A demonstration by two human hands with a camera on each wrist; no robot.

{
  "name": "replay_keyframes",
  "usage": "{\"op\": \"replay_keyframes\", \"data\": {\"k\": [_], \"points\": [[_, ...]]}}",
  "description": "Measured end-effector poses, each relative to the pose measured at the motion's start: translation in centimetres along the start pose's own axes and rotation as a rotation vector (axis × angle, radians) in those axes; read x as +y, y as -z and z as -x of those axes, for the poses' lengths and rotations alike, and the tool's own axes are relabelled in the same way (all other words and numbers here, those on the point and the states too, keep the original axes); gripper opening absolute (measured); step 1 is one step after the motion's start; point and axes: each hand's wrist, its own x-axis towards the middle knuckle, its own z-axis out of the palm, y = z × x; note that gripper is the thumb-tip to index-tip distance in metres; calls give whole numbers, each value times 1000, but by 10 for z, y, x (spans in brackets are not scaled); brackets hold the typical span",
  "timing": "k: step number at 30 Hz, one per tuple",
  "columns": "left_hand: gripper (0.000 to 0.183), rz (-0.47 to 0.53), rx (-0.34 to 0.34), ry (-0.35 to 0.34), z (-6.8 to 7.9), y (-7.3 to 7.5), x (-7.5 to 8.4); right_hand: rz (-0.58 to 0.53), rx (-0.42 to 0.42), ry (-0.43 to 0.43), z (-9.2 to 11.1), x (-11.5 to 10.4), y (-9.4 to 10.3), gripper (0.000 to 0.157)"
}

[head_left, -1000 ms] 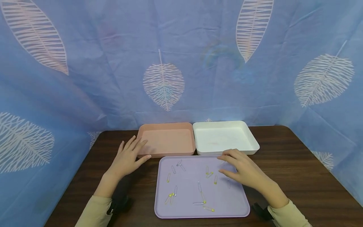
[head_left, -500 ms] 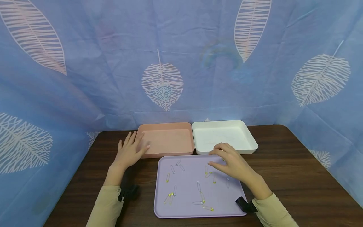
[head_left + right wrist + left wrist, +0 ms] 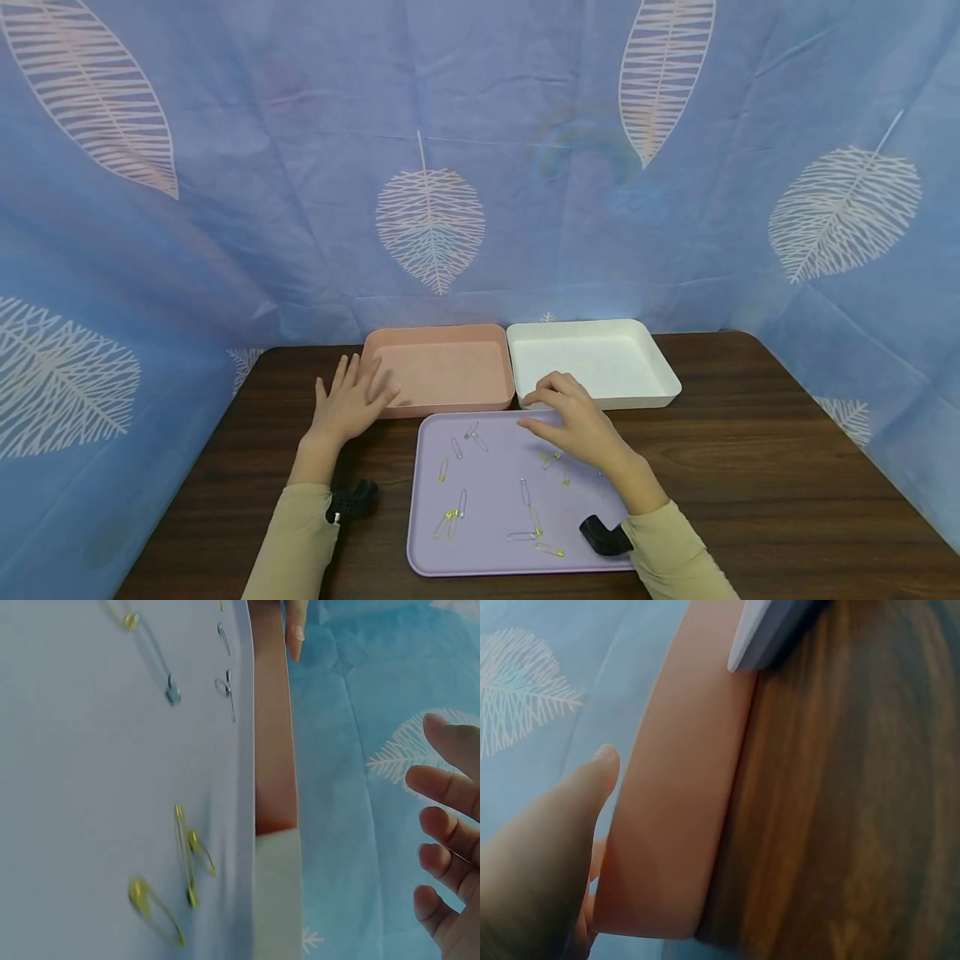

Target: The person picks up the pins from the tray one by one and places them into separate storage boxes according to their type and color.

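Several safety pins, some yellow (image 3: 550,550) and some silver (image 3: 522,537), lie scattered on a flat purple tray (image 3: 600,560). Over that tray's far edge hovers my right hand (image 3: 573,425), its fingers loosely bent, thumb and fingertips apart. In the right wrist view nothing lies between the fingers of the right hand (image 3: 454,832); yellow safety pins (image 3: 184,855) show on the tray below. My left hand (image 3: 345,412) has its fingers spread at the left end of a pink tray (image 3: 450,367); whether it touches the wall, I cannot tell.
A white tray (image 3: 600,354) stands beside the pink one, both behind the purple tray. Dark wood table (image 3: 780,467) extends to either side. A blue leaf-patterned cloth (image 3: 540,233) hangs behind it. Black wrist devices sit at both sleeves.
My right hand has moved left across the purple tray's far part, toward the middle. The left hand has shifted slightly, still at the pink tray's left end. The pins lie as before.
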Motion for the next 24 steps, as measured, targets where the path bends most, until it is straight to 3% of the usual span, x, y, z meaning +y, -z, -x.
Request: {"op": "replay_keyframes", "data": {"k": [11,20,24], "points": [[81,27,2,-6,-2,-8,-4,-40,22,-106,-11,-12,-26,20],[82,33,4,-3,-2,-11,-4,-143,-54,-438,-14,-26,-48,18],[83,26,2,1,-2,-10,-5,-163,-52,-542,-16,-31,-57,13]]}}
